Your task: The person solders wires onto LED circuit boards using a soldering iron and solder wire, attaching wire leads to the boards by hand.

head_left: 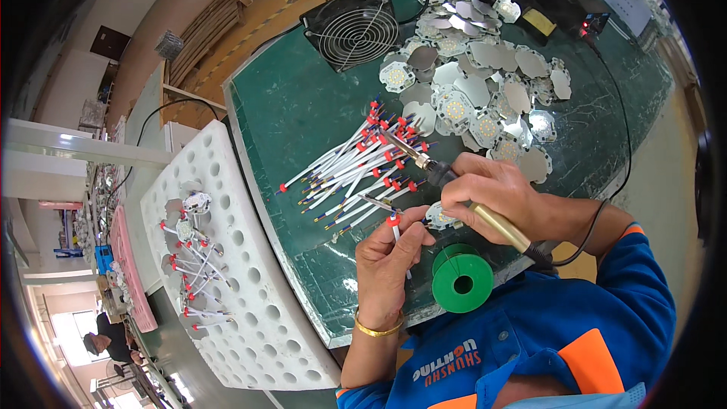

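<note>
My right hand (488, 193) is wrapped round a soldering iron (503, 231), whose metal tip points up and left over the wire pile. My left hand (386, 254) pinches a white cable (396, 232) with a red ring near its end; dark wire ends stick out above the ring. Between my hands lies a round LED board (439, 216), partly hidden by the right fingers. Close to my left hand stands a green spool (463, 278) of what looks like solder. Beyond both hands is a pile of white cables (356, 167) with red rings and bare coloured ends.
Loose LED boards (473, 91) are heaped at the far right of the green table (284, 113). A black fan (354, 30) and a dark power unit (568, 1) stand behind. At left, a white foam tray (257, 299) with holes bears wired boards (198, 203). The iron's cord (628, 129) loops at right.
</note>
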{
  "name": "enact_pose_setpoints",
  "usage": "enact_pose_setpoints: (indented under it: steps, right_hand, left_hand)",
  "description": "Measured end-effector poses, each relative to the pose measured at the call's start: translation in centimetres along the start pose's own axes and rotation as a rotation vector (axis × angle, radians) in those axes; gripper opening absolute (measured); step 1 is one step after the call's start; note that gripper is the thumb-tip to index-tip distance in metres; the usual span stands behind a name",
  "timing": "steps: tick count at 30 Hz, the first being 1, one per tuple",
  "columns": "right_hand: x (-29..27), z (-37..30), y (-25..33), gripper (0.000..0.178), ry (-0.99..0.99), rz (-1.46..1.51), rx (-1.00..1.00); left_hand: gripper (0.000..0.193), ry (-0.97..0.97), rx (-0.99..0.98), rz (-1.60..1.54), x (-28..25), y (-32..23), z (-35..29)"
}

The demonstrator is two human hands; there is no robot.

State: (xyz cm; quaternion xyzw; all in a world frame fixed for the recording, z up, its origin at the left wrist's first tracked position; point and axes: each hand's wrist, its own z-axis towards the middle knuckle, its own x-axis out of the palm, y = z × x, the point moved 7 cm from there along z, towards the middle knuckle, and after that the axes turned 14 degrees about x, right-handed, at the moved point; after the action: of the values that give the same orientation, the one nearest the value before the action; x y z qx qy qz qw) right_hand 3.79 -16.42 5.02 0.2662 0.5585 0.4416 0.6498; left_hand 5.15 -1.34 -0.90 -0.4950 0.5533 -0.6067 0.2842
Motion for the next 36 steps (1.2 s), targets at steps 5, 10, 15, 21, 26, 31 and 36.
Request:
enact_pose_setpoints:
  steps: [5, 10, 15, 21, 26, 31, 36]
  right_hand:
    - [-0.1, -1.2, 0.8, 0.030, -0.142, -0.097, -0.124]
    - [0.0, -1.6, 1.3, 0.029, -0.217, -0.077, -0.191]
    - [0.1, -2.5, 1.5, 0.030, -0.266, -0.067, -0.219]
    - [0.8, -2.6, 1.4, 0.029, -0.269, -0.053, -0.200]
    - [-1.0, -4.1, 1.9, 0.026, -0.215, -0.110, -0.322]
    - [-2.6, -6.0, 2.1, 0.025, -0.056, 0.008, -0.355]
    - [-3.7, -7.4, 2.9, 0.021, -0.093, 0.104, -0.418]
  left_hand:
    - [0.024, 0.029, -0.092, -0.177, 0.5, 0.5, -0.1]
    - [0.022, -0.055, -0.022, -0.166, 0.7, 0.4, -0.6]
    - [0.020, -0.105, 0.018, -0.124, 0.6, 0.3, -1.2]
    - [0.020, -0.122, 0.089, -0.040, 0.5, -0.4, -1.8]
    - [0.019, -0.065, 0.126, 0.097, 0.2, -0.9, -2.3]
    - [0.018, 0.042, 0.175, 0.244, 0.4, -1.0, -2.4]
    - [0.012, 0.077, 0.262, 0.345, 0.8, -2.0, -2.2]
